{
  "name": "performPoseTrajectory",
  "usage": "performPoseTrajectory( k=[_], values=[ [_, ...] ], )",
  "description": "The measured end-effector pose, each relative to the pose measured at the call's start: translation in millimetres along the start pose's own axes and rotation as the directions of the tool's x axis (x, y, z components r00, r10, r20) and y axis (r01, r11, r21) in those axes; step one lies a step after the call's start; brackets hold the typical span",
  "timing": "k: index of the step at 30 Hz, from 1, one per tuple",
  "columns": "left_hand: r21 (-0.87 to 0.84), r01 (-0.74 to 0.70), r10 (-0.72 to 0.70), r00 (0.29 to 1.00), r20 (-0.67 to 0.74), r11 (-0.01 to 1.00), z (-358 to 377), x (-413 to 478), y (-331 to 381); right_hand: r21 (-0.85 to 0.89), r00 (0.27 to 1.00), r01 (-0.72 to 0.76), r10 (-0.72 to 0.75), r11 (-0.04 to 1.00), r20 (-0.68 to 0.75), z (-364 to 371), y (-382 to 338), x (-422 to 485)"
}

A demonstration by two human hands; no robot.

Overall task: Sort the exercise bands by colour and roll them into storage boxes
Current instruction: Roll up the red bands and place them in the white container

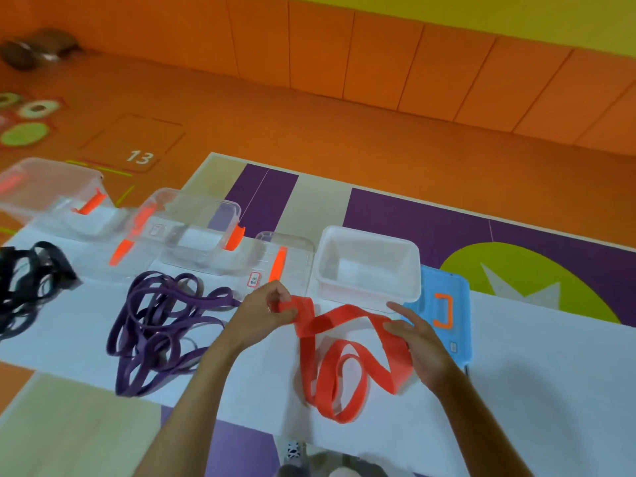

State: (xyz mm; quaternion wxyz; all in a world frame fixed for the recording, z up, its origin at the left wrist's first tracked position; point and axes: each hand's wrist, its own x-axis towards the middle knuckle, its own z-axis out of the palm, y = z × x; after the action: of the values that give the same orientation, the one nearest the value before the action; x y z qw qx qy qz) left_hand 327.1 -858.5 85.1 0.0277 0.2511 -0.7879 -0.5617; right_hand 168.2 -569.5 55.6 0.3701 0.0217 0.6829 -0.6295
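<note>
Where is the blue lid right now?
In the head view, the blue lid lies flat at the right end of the row of boxes, just right of the open white box and partly hidden by the right hand holding the red band.

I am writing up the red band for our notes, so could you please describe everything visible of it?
The red band is a wide, flat loop of orange-red, rubbery-looking material. It lies loosely twisted on the white sheet, just in front of the white box. The left hand pinches one end, raised off the sheet; the right hand holds the other side under its thumb. It touches no other band.
</note>
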Motion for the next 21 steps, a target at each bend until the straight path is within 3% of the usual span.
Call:
performPoseTrajectory(
  k=[4,7,11,15,17,21],
  values=[
    [0.126,-0.058,0.026,0.971,0.238,0.990,4,-3,-19,-0.155,0.985,0.168,-0.172,0.974,-0.016,6,-17,-9],
    [0.207,-0.123,0.072,0.969,0.238,0.971,12,-10,-20,-0.182,0.957,0.280,-0.288,0.943,-0.022,8,-35,-21],
    [0.394,-0.180,0.164,0.984,0.074,0.901,27,-23,-11,-0.095,0.926,0.375,-0.378,0.922,-0.011,8,-64,-46],
    [0.441,-0.179,0.203,0.979,-0.008,0.879,55,-34,6,-0.029,0.912,0.411,-0.410,0.911,0.028,12,-76,-75],
    [0.386,-0.183,0.245,0.962,-0.117,0.904,71,-45,23,0.014,0.906,0.418,-0.418,0.908,0.066,17,-72,-94],
    [0.104,-0.287,0.305,0.914,-0.269,0.952,99,-79,51,0.066,0.892,0.414,-0.419,0.908,0.167,22,-53,-133]
  ],
)
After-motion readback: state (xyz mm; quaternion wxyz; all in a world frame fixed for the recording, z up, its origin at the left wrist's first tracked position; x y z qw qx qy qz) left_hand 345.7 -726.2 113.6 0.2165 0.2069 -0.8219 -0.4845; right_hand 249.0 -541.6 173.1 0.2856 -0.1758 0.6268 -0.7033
